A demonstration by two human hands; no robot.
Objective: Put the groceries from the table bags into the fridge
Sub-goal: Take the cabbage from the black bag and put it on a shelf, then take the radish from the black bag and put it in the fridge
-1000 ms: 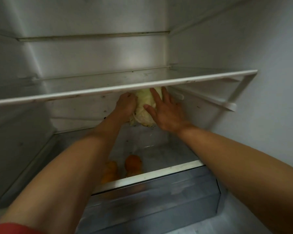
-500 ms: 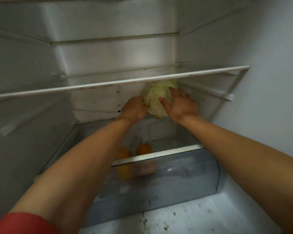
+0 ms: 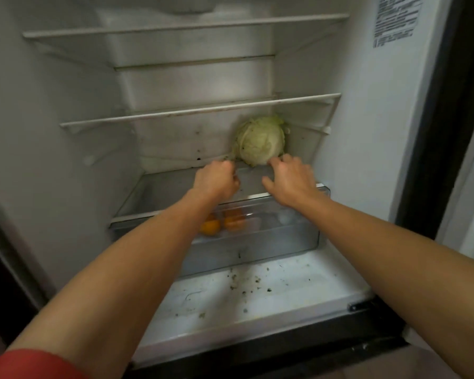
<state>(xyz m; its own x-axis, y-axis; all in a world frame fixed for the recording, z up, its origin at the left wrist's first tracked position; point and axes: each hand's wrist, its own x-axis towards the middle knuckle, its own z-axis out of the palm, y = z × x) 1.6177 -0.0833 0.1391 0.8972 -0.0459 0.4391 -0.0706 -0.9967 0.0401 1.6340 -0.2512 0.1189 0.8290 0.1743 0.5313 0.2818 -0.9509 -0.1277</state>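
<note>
I had the cabbage [image 3: 260, 140] sitting at the back of the fridge [image 3: 52, 160], on the glass shelf [image 3: 175, 184] over the drawer [image 3: 257, 236], pushed toward the rear right corner and under the wire-edged shelf above [image 3: 200, 112]. That spot made sense to me: deep and against the back wall, it could not roll forward, and the front of the shelf was left free for other groceries.

Both hands were in front of it and low. My left hand [image 3: 216, 181] was loosely curled, its fingers [image 3: 230, 170] bent in and pinching nothing that I could see; they looked close to a loose outer leaf at the cabbage's left base, though I could not tell if they touched it. My right hand [image 3: 290, 181] was spread, thumb out to the side, fingertips [image 3: 278, 161] just at the lower front of the cabbage, touching or nearly so. I judged neither hand was bearing its weight; the head rested on the shelf by itself.

Two oranges [image 3: 222, 222] lay in the clear drawer below, seen through its front wall. Crumbs and leaf bits were scattered on the white floor [image 3: 244, 291] in front of the drawer.

I judged the cabbage placed, and the sensible next thing would have been to draw both arms out and go for the next item from the bags, which were not in view.
</note>
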